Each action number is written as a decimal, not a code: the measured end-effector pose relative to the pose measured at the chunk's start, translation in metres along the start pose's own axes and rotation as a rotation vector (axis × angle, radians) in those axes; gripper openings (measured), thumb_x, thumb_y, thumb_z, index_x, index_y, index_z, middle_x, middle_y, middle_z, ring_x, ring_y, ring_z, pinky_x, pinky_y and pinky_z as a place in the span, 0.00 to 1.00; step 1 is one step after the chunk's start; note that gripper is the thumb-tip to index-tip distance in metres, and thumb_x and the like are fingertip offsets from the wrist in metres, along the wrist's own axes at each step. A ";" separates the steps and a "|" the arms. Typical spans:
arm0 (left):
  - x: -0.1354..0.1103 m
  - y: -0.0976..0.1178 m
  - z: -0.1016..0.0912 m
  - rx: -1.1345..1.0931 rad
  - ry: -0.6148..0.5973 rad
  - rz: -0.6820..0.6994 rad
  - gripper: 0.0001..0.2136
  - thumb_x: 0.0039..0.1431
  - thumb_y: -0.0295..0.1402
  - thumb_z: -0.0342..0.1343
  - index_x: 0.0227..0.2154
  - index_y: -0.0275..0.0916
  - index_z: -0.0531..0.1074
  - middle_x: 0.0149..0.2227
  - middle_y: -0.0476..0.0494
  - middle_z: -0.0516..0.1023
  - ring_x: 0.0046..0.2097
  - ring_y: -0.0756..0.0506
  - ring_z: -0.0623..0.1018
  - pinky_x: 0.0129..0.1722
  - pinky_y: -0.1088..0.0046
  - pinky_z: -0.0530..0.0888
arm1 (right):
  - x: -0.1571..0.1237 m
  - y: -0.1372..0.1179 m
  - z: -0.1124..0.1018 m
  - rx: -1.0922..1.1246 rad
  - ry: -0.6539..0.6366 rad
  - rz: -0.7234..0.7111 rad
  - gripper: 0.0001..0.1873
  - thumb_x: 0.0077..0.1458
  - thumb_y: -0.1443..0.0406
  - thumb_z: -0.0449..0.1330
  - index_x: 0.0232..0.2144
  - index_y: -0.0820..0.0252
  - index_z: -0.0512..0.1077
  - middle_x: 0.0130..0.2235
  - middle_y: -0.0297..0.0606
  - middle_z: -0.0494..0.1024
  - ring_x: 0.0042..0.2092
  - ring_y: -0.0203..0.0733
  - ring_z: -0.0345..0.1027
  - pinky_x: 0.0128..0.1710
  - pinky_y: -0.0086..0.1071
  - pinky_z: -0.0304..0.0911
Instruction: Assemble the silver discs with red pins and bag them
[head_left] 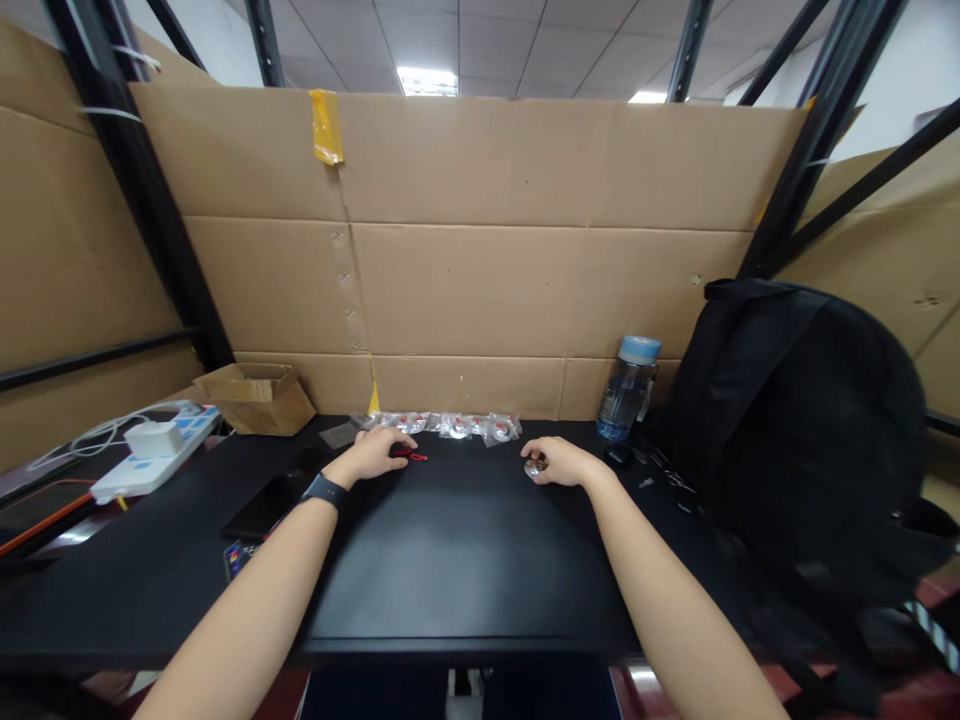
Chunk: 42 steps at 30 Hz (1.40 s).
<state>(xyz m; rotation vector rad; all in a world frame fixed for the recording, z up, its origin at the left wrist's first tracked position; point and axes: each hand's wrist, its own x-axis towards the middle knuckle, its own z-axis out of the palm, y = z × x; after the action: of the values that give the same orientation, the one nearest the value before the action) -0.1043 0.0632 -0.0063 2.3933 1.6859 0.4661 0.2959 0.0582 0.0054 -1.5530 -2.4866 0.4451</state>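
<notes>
On the black table, my left hand [375,453] reaches beside a small red cord [417,457]. Its thumb and fingers are apart, and the cord lies just past their tips. My right hand [561,462] grips a small round shiny object [534,467] between thumb and fingers, low over the table. The object's exact kind is too small to make out. Behind both hands, a row of small clear plastic packets [457,426] with red and silvery contents lies along the cardboard wall. A dark band circles my left wrist.
A blue-capped water bottle [628,388] and a black backpack [802,430] stand at the right, with a small black item [618,455] nearby. At the left are an open cardboard box [259,400], a white power strip [154,460] and a black phone [262,508]. Cardboard [465,290] walls the back.
</notes>
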 end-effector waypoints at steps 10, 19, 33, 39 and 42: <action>0.004 0.025 0.021 0.015 0.013 0.161 0.05 0.60 0.33 0.60 0.34 0.47 0.81 0.45 0.46 0.80 0.54 0.38 0.71 0.57 0.58 0.60 | 0.002 -0.002 0.006 0.029 0.100 0.020 0.19 0.41 0.68 0.68 0.40 0.57 0.80 0.36 0.35 0.82 0.35 0.39 0.75 0.37 0.27 0.63; 0.003 0.041 0.025 -0.021 0.146 0.212 0.11 0.60 0.31 0.54 0.43 0.46 0.77 0.45 0.45 0.79 0.50 0.39 0.73 0.52 0.59 0.65 | 0.007 -0.009 0.014 0.142 0.224 -0.086 0.23 0.38 0.67 0.67 0.42 0.57 0.78 0.39 0.35 0.82 0.33 0.38 0.74 0.35 0.27 0.65; 0.002 0.043 0.037 0.014 0.120 0.171 0.06 0.63 0.32 0.54 0.32 0.42 0.75 0.41 0.43 0.80 0.51 0.37 0.71 0.53 0.57 0.61 | 0.004 -0.035 0.014 0.275 0.262 -0.253 0.18 0.41 0.69 0.66 0.39 0.58 0.78 0.40 0.37 0.81 0.37 0.39 0.74 0.36 0.28 0.67; 0.002 0.059 0.029 -0.156 0.209 0.248 0.08 0.67 0.34 0.49 0.36 0.42 0.72 0.37 0.46 0.81 0.45 0.42 0.76 0.50 0.62 0.66 | 0.004 -0.040 0.017 0.290 0.270 -0.268 0.18 0.41 0.70 0.67 0.39 0.57 0.79 0.40 0.37 0.80 0.37 0.39 0.75 0.36 0.28 0.67; 0.000 0.069 0.023 -0.276 0.255 0.281 0.06 0.62 0.36 0.55 0.33 0.42 0.76 0.36 0.47 0.82 0.40 0.44 0.79 0.45 0.68 0.70 | 0.004 -0.047 0.019 0.335 0.298 -0.307 0.18 0.42 0.69 0.67 0.40 0.57 0.79 0.40 0.37 0.80 0.37 0.39 0.74 0.35 0.28 0.67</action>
<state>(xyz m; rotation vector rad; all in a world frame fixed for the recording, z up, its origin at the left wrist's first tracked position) -0.0355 0.0405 -0.0057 2.4468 1.2652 1.0146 0.2488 0.0398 0.0030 -1.0094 -2.2271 0.5058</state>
